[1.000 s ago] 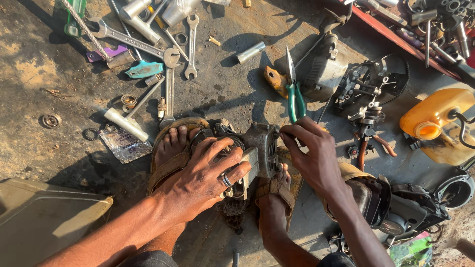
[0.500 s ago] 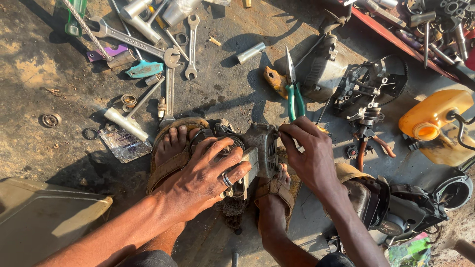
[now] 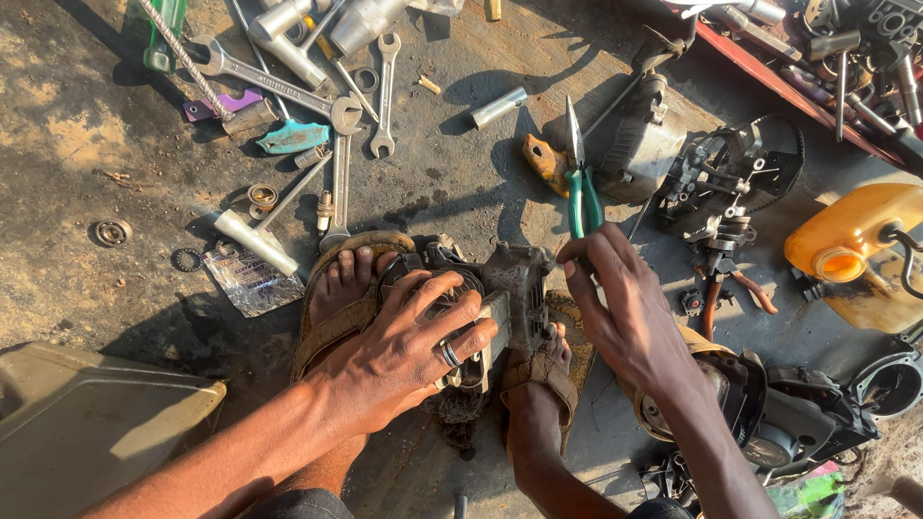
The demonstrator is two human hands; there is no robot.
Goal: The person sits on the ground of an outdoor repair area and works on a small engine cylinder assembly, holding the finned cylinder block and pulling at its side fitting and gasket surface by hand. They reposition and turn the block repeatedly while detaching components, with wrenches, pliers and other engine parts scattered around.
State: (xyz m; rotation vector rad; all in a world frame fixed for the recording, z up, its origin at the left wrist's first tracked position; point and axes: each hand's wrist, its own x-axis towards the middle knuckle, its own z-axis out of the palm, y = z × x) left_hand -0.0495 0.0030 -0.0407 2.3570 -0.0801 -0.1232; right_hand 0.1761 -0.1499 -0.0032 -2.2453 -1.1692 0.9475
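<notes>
The left hand point(image 3: 409, 351) hides much of the engine part point(image 3: 514, 288); the yellow can point(image 3: 851, 240) is cut off at right.

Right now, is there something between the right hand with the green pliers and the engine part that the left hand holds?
Nothing visible. The right hand holds the green pliers right beside the engine part, which the left hand presses down.
</notes>
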